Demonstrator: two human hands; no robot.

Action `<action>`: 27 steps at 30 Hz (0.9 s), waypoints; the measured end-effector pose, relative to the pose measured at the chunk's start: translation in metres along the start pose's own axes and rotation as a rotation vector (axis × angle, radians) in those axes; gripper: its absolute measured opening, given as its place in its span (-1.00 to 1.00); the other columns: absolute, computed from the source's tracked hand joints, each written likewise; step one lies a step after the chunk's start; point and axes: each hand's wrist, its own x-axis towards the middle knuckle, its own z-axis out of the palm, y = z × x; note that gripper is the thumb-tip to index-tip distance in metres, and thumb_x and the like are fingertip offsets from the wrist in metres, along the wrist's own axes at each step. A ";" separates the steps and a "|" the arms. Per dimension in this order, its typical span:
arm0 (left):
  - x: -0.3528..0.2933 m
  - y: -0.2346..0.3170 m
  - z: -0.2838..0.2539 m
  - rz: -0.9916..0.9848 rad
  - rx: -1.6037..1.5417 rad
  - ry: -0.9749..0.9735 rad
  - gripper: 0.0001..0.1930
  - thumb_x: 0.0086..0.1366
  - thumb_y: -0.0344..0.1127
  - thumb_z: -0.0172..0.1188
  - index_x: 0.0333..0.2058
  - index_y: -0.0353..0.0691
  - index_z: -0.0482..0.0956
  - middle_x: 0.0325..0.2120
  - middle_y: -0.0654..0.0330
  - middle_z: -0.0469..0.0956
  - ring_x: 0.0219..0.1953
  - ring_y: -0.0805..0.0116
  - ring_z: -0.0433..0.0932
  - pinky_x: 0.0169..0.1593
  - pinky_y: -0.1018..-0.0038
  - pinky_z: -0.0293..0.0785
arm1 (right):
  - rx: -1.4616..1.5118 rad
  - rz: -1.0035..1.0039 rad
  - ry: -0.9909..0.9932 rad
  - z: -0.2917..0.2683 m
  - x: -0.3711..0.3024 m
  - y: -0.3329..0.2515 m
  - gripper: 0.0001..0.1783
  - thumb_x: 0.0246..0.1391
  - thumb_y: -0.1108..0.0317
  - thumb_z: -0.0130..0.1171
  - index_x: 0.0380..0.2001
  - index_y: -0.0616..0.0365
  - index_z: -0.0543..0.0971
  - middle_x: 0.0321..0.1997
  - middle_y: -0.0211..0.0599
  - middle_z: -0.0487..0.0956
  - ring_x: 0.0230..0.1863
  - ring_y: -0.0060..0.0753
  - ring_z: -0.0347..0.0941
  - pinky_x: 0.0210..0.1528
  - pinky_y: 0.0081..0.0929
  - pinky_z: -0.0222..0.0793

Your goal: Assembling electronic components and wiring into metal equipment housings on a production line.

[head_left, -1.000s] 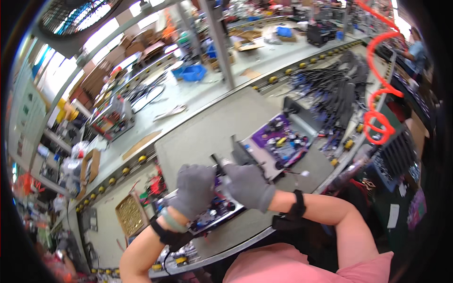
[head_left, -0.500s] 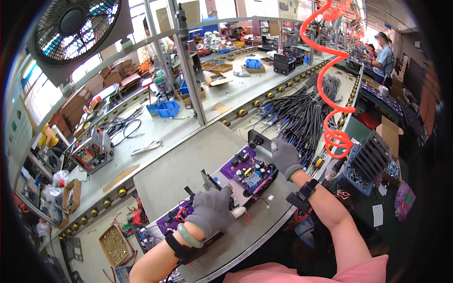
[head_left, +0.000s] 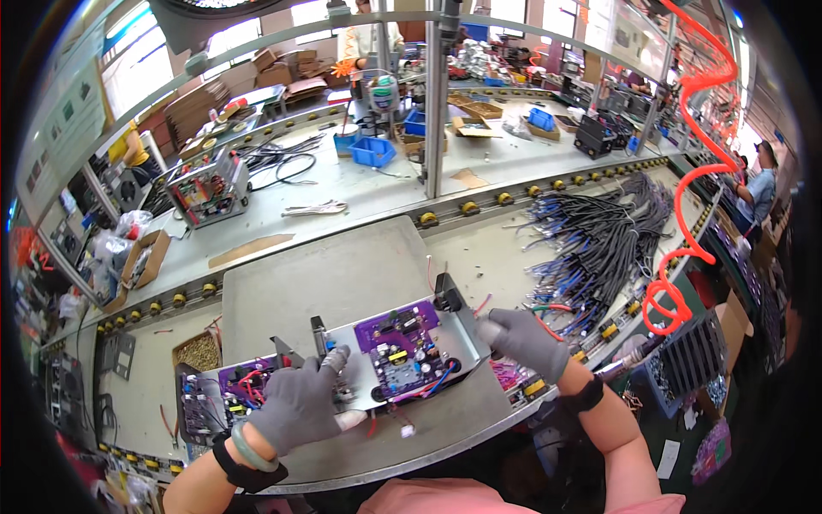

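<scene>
A metal chassis [head_left: 473, 349] carrying a purple circuit board [head_left: 402, 349] lies on the grey board [head_left: 317, 257] in front of me. Thumb and fingers of my gloved left hand [head_left: 300, 404] span the left end of this chassis. Just left of that hand sits a second unit with a purple board [head_left: 244, 387] and red wires, partly covered by it. My gloved right hand [head_left: 527, 343] is closed at the right end plate, fingertips against its side; exactly how they grip is hidden. A short white connector [head_left: 407, 431] hangs off the near edge.
Black cables [head_left: 599, 231] are heaped on the conveyor at right, beneath a coiled orange air hose [head_left: 681, 188]. A blue bin [head_left: 651, 385] of small parts stands at far right. Across the bench are a wired metal unit [head_left: 205, 188] and a blue tray [head_left: 372, 152]. Other people work farther back.
My view has turned, so the scene sits farther right. My right hand has shifted from the top of the end plate to its outer side. My left hand stays at the chassis' left end.
</scene>
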 end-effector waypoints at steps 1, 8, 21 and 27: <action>-0.006 -0.006 0.001 -0.008 0.029 0.035 -0.08 -0.09 0.33 0.34 0.14 -0.21 0.45 -0.35 -0.04 0.56 -0.41 0.02 0.60 -0.35 0.20 0.49 | 0.446 0.048 -0.077 -0.001 0.016 0.004 -0.55 0.13 -0.01 0.21 -0.28 0.25 0.59 -0.39 -0.11 0.64 -0.36 -0.21 0.60 -0.27 -0.38 0.49; -0.019 -0.022 0.007 0.037 0.043 0.197 -0.14 -0.15 0.25 0.41 0.07 -0.21 0.53 -0.46 0.07 0.53 -0.49 0.11 0.56 -0.38 0.28 0.46 | 0.827 0.016 -0.322 0.071 0.148 0.021 -0.69 0.26 0.10 0.15 -0.21 0.14 0.63 -0.33 -0.49 0.58 -0.33 -0.66 0.46 -0.24 -0.63 0.40; -0.018 -0.024 0.013 0.025 -0.001 0.234 -0.17 -0.19 0.25 0.43 0.02 -0.18 0.57 -0.50 0.09 0.48 -0.52 0.11 0.52 -0.40 0.26 0.42 | 0.525 -0.199 -0.360 0.018 0.149 -0.058 -0.75 0.22 0.33 0.15 -0.10 0.19 0.62 -0.26 -0.39 0.64 -0.32 -0.63 0.50 -0.23 -0.67 0.40; -0.020 -0.026 0.016 0.022 0.000 0.267 -0.15 -0.18 0.26 0.43 0.05 -0.16 0.55 -0.50 0.09 0.48 -0.50 0.11 0.53 -0.38 0.26 0.42 | 0.866 0.202 -0.095 0.046 0.179 0.020 -0.79 0.26 0.27 0.11 -0.14 0.14 0.56 -0.27 -0.36 0.61 -0.42 -0.58 0.50 -0.40 -0.57 0.43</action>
